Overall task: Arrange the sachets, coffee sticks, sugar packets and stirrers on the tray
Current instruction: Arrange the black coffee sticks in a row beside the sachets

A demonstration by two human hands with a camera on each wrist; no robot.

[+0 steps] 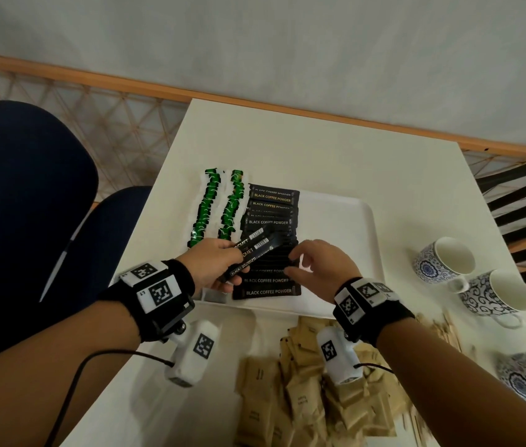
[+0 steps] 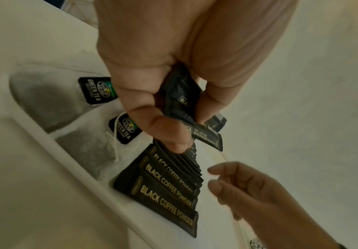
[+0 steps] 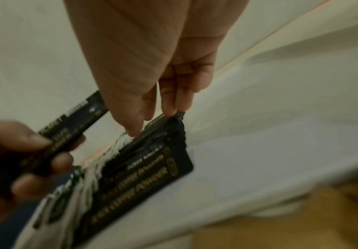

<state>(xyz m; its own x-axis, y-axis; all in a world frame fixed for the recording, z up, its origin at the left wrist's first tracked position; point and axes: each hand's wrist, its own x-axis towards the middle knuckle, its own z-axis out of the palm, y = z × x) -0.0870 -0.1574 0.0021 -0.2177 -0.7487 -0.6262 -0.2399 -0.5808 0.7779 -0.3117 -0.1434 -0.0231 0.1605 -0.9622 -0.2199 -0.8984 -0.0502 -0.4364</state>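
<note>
White table (image 1: 335, 162) against a pale wall, with a white tray (image 1: 345, 221) on it and both hands over the tray's near end.

Left hand (image 1: 215, 264) grips a small bundle of black coffee sticks (image 1: 252, 253), one reading "BLACK"; the right hand (image 1: 321, 264), fingers loosely curled and holding nothing, touches the end of the row of coffee sticks (image 1: 271, 221) labelled "BLACK COFFEE POWDER" lying overlapped in the tray. Left of that row lie two rows of tea sachets (image 1: 219, 208); the left wrist view reads "GREEN TEA" on their tags. Brown sugar packets (image 1: 313, 388) and wooden stirrers (image 1: 442, 327) lie loose on the table nearer the person, three patterned cups (image 1: 448, 262) to the right.
</note>
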